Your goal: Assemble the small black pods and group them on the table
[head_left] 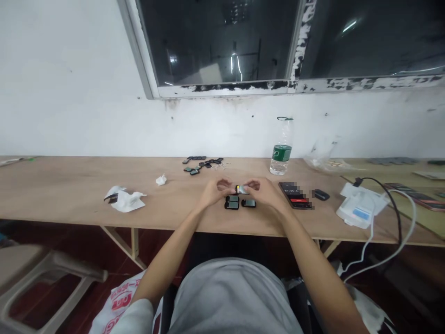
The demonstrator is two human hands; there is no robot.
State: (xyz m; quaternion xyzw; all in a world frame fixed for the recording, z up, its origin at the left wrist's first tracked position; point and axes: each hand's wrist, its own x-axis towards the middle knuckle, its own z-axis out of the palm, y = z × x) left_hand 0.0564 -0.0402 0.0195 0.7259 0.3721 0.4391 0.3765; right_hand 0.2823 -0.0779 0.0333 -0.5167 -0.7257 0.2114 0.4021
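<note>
Between my two hands is a small black-rimmed device [242, 189] with a shiny face and a yellow patch at its left end. My left hand [217, 190] pinches its left side, and my right hand [261, 189] grips its right side. Just below my hands, similar dark devices with grey-green faces lie on the wooden table: two close together at the left [232, 202] and one at the right [248, 203]. Farther back is a loose group of several more black pieces [208, 163], with tiny pale bits [220, 166] beside them.
A water bottle [281, 153] stands near the wall. To the right lie a phone [295, 195], a black fob-like object [320, 194] and a white device [359, 208] with cables. Crumpled tissue [128, 200] and a smaller wad [161, 179] lie left.
</note>
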